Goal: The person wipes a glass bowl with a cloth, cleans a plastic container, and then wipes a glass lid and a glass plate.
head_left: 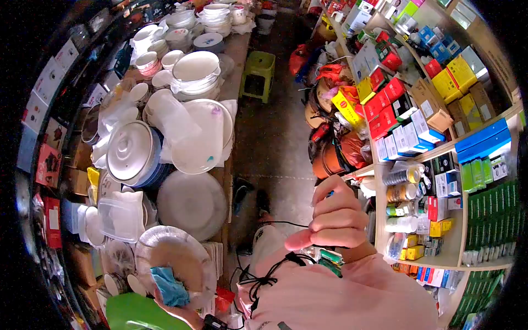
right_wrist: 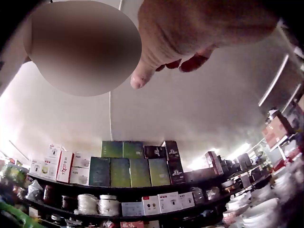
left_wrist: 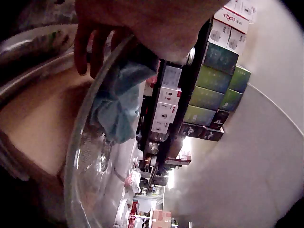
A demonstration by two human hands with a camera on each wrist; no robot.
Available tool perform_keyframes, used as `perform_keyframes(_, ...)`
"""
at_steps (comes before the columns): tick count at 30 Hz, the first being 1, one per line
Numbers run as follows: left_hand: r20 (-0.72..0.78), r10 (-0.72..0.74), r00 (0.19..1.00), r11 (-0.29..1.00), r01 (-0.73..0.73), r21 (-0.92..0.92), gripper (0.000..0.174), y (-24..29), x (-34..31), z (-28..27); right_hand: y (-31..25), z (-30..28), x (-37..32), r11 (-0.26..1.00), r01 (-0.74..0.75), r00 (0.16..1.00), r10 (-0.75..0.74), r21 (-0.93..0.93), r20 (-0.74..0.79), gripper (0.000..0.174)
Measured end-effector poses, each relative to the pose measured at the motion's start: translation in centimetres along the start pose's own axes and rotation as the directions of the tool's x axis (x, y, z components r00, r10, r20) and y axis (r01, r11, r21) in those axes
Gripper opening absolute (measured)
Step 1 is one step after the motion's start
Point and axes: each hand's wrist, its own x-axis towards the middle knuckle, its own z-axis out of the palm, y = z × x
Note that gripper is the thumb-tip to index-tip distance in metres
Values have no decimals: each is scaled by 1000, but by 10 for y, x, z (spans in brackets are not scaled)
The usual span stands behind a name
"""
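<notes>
At the lower left of the head view, a wide clear bowl (head_left: 144, 245) with a fluted rim tilts over the table. My left hand (left_wrist: 114, 21) grips its edge, with fingers on one side of the rim. A crumpled blue cloth (head_left: 170, 286) lies against the inside of the bowl, under that hand. In the left wrist view the cloth (left_wrist: 118, 104) bunches just below the palm. My right hand (head_left: 341, 217) is raised in front of the body, fingers loosely bent and thumb pointing left, and no object shows in it.
Stacked white plates and bowls (head_left: 197, 69), a lidded pot (head_left: 131, 151) and a large round plate (head_left: 192, 206) crowd the table. A green stool (head_left: 258, 74) stands in the aisle. Shelves with boxes (head_left: 396, 113) line the right. Black cords (head_left: 264, 280) hang by the pink sleeve.
</notes>
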Motion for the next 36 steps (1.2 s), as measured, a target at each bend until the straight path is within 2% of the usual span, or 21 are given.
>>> perform_keyframes(2, -6, -2, 1000, 1000, 2, 7, 56, -1, 1, -2, -1, 1, 2, 1000, -2, 1000, 2, -15, 4, 49)
perform_keyframes(4, 51, 82, 995, 996, -83, 33, 56, -9, 8, -9, 0, 0, 3, 999, -4, 1000, 4, -36, 7, 47)
perform_keyframes(7, 37, 11, 999, 999, -10, -39, 55, -3, 2, 1, 3, -2, 1, 998, -35, 998, 37, -44, 50, 47)
perform_keyframes(9, 36, 24, 999, 1000, -24, -14, 54, -3, 4, 1, 11, -6, -1, 993, -39, 985, 57, -115, 161, 41)
perform_keyframes(10, 36, 37, 999, 999, -37, 11, 54, -3, 5, 0, 13, -4, 0, 992, -24, 986, 43, -122, 161, 51)
perform_keyframes(11, 38, 36, 999, 999, -37, 10, 54, -5, 9, -4, 12, -1, -1, 992, -23, 986, 43, -124, 160, 51)
perform_keyframes(13, 78, -21, 997, 998, 25, -50, 53, -11, 17, -15, 5, 3, -5, 968, -227, 968, 236, -104, 83, 62)
perform_keyframes(14, 80, -23, 997, 998, 27, -50, 53, -7, 11, -7, 5, 2, -7, 966, -256, 963, 259, -45, 79, 66)
perform_keyframes(16, -30, 10, 999, 1000, -10, -7, 50, 7, -6, 14, 7, 4, -8, 973, -233, 971, 233, -9, 58, 64)
perform_keyframes(17, -32, 10, 999, 1000, -10, -5, 50, 2, 1, 3, 7, 6, -8, 977, -210, 977, 209, 30, 36, 62)
perform_keyframes(19, 95, -44, 994, 999, 41, 29, 57, -12, 22, -28, 8, 6, -7, 986, -169, 984, 167, 19, 53, 62)
perform_keyframes(20, 91, -43, 995, 999, 40, 29, 57, -7, 14, -21, 8, 6, -6, 992, -126, 990, 125, 4, 68, 62)
perform_keyframes(22, -116, 115, 987, 991, -105, 85, 50, 15, -19, 10, 5, 5, -1, 994, -110, 989, 107, 22, 99, 65)
perform_keyframes(24, -175, 332, 927, 902, -257, 348, 51, 32, -33, 16, 0, 10, 0, 996, -69, 992, 63, 53, 110, 73)
perform_keyframes(26, -67, 497, 865, 743, -384, 549, 51, 56, -46, 20, -1, 16, 2, 998, -36, 996, 31, 56, 78, 75)
perform_keyframes(28, 124, 554, 823, 605, -501, 619, 52, 85, -61, 20, -5, 32, 4, 991, -3, 999, -4, 133, 50, 79)
perform_keyframes(30, 330, 528, 783, 535, -608, 587, 52, 109, -91, 34, -14, 41, 7, 980, -19, 996, 1, 196, 94, 79)
perform_keyframes(33, 557, 467, 687, 570, -715, 404, 52, 128, -144, 77, -26, 65, 8, 951, -54, 987, 6, 304, 158, 80)
perform_keyframes(34, 644, 463, 609, 556, -766, 324, 41, 140, -151, 94, -31, 76, 6, 926, -26, 987, -36, 376, 156, 68)
perform_keyframes(35, 736, 454, 501, 552, -807, 209, 37, 147, -152, 123, -30, 75, 4, 910, 7, 985, -78, 415, 154, 55)
perform_keyframes(36, 762, 391, 516, 580, -781, 232, 37, 156, -159, 139, -35, 78, 4, 871, -26, 967, -102, 491, 232, 40)
